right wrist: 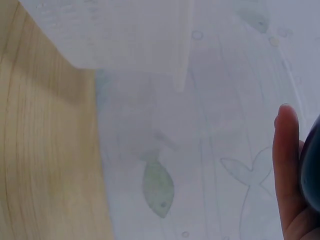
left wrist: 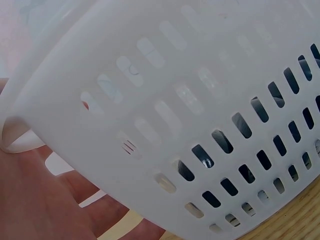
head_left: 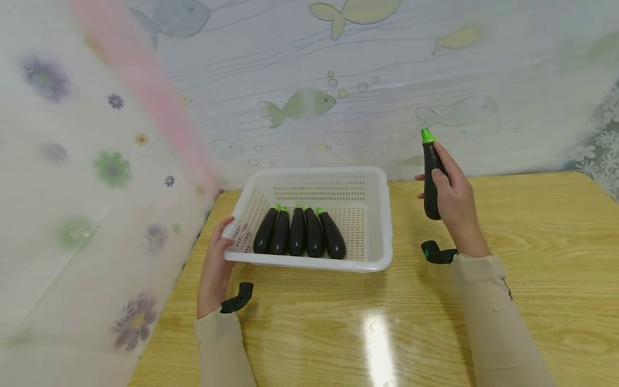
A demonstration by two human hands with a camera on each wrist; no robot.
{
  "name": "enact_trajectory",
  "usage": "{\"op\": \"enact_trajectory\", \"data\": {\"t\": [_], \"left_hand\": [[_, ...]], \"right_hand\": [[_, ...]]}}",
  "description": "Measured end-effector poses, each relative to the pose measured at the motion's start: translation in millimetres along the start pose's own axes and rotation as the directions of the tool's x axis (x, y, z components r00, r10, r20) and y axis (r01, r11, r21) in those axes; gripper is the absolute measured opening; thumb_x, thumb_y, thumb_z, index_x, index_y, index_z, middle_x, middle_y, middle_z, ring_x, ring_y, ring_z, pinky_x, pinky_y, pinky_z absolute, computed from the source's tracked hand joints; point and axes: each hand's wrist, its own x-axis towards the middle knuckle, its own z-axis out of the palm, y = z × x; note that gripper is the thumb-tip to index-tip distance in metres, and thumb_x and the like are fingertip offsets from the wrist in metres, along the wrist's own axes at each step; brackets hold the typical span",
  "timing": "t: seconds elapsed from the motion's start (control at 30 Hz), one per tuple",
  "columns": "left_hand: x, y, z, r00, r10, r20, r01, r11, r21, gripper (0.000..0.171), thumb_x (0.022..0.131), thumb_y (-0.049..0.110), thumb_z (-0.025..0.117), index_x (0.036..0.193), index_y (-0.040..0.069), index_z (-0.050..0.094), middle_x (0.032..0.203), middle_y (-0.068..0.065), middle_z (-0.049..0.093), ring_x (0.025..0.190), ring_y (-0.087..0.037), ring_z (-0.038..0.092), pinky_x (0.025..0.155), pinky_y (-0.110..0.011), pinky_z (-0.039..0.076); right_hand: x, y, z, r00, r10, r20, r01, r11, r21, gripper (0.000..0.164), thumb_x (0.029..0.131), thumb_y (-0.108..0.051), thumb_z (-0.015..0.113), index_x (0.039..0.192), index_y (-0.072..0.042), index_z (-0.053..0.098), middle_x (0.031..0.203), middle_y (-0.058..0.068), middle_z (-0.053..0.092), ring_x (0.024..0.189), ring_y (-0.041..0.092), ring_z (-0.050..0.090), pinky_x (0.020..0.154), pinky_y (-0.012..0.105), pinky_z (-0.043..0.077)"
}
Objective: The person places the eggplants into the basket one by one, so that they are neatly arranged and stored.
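Observation:
In the head view my right hand [head_left: 456, 204] holds a dark eggplant [head_left: 430, 185] upright, its bright green stem end up, above the table to the right of the basket. The right wrist view shows only part of this eggplant [right wrist: 312, 170] at its right edge, with fingers [right wrist: 287, 165] beside it. My left hand [head_left: 216, 271] grips the left end of a white plastic basket [head_left: 309, 262] at its rim. Through the left wrist view, the fingers reach around the slotted wall of the basket [left wrist: 100, 135]. Several eggplants [head_left: 297, 234] lie side by side in the basket, green ends toward the back.
The wood-grain table [head_left: 319, 322] meets a wall covering [head_left: 367, 123] printed with fish behind the basket. At the left stands a flowered covering [head_left: 96, 215]. Black wrist-worn devices [head_left: 437, 252] project from both cuffs.

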Motion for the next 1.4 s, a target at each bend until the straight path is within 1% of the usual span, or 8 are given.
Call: {"op": "enact_trajectory", "data": {"t": [0.2, 0.37, 0.6, 0.73, 0.83, 1.0, 1.13, 1.4], "left_hand": [[1.1, -2.3, -0.1, 1.000, 0.017, 0.011, -0.017, 1.000, 0.000, 0.050, 0.089, 0.004, 0.029, 0.136, 0.022, 0.031, 0.140, 0.000, 0.021, 0.121, -0.026, 0.026, 0.090, -0.042, 0.030], [0.7, -2.0, -1.0, 1.000, 0.021, 0.010, -0.021, 1.000, 0.002, 0.050, 0.090, 0.003, 0.029, 0.136, 0.022, 0.030, 0.140, 0.000, 0.021, 0.121, -0.025, 0.026, 0.090, -0.042, 0.029], [0.8, -0.2, 0.2, 1.000, 0.024, 0.015, -0.024, 1.000, 0.006, 0.050, 0.090, 0.003, 0.028, 0.136, 0.022, 0.029, 0.140, 0.000, 0.021, 0.121, -0.026, 0.026, 0.091, -0.043, 0.029], [0.2, 0.3, 0.9, 1.000, 0.018, 0.008, -0.018, 1.000, 0.011, 0.050, 0.090, 0.004, 0.028, 0.137, 0.022, 0.029, 0.140, 0.000, 0.021, 0.121, -0.025, 0.025, 0.090, -0.043, 0.030], [0.2, 0.6, 1.3, 1.000, 0.010, -0.002, -0.010, 1.000, 0.014, 0.051, 0.089, 0.004, 0.029, 0.136, 0.022, 0.030, 0.140, 0.001, 0.021, 0.120, -0.025, 0.026, 0.089, -0.043, 0.031], [0.9, 0.2, 1.2, 1.000, 0.002, -0.011, -0.002, 1.000, 0.011, 0.051, 0.088, 0.004, 0.028, 0.136, 0.022, 0.030, 0.140, 0.000, 0.021, 0.119, -0.026, 0.026, 0.089, -0.042, 0.032], [0.8, 0.4, 1.2, 1.000, 0.002, -0.007, -0.002, 1.000, 0.013, 0.051, 0.088, 0.004, 0.028, 0.136, 0.022, 0.030, 0.141, 0.000, 0.021, 0.120, -0.025, 0.026, 0.089, -0.042, 0.030], [0.2, 1.0, 1.2, 1.000, 0.001, 0.001, -0.001, 1.000, 0.003, 0.051, 0.089, 0.004, 0.028, 0.136, 0.022, 0.030, 0.140, -0.001, 0.021, 0.120, -0.025, 0.026, 0.088, -0.042, 0.032]], "right_hand": [[-7, -21, 4, 0.999, -0.042, 0.008, 0.042, 0.999, 0.001, 0.044, 0.095, -0.028, 0.031, 0.139, -0.033, 0.026, 0.133, 0.008, 0.032, 0.094, 0.007, 0.053, 0.064, 0.022, 0.048], [-8, -33, 7, 1.000, -0.023, 0.010, 0.023, 0.998, 0.063, 0.048, 0.094, -0.027, 0.036, 0.140, -0.031, 0.023, 0.131, 0.013, 0.035, 0.096, 0.013, 0.053, 0.066, 0.023, 0.048], [-7, -38, 12, 0.994, 0.036, 0.100, -0.034, 0.999, -0.028, 0.067, 0.087, -0.032, 0.053, 0.139, -0.040, 0.013, 0.140, 0.009, 0.023, 0.111, 0.029, 0.044, 0.068, 0.029, 0.048], [-9, -40, 19, 0.991, 0.025, 0.133, -0.016, 0.998, -0.064, 0.065, 0.087, -0.032, 0.052, 0.140, -0.037, 0.015, 0.143, 0.006, 0.021, 0.110, 0.031, 0.046, 0.068, 0.036, 0.048], [-11, -44, 24, 0.991, 0.020, 0.134, -0.010, 0.997, -0.072, 0.063, 0.088, -0.031, 0.051, 0.141, -0.035, 0.017, 0.142, 0.007, 0.023, 0.107, 0.031, 0.047, 0.067, 0.036, 0.048], [-13, -50, 32, 0.988, 0.023, 0.154, -0.024, 1.000, 0.004, 0.065, 0.088, -0.029, 0.052, 0.141, -0.035, 0.016, 0.143, 0.008, 0.021, 0.108, 0.032, 0.047, 0.067, 0.032, 0.049], [-14, -50, 36, 0.986, 0.029, 0.167, -0.037, 0.998, 0.049, 0.065, 0.087, -0.028, 0.054, 0.141, -0.036, 0.018, 0.143, 0.005, 0.020, 0.108, 0.030, 0.047, 0.068, 0.032, 0.049], [-8, -32, 42, 0.976, 0.027, 0.216, -0.035, 0.999, 0.033, 0.065, 0.087, -0.034, 0.052, 0.139, -0.041, 0.015, 0.144, 0.002, 0.018, 0.115, 0.030, 0.042, 0.074, 0.047, 0.046]]}}
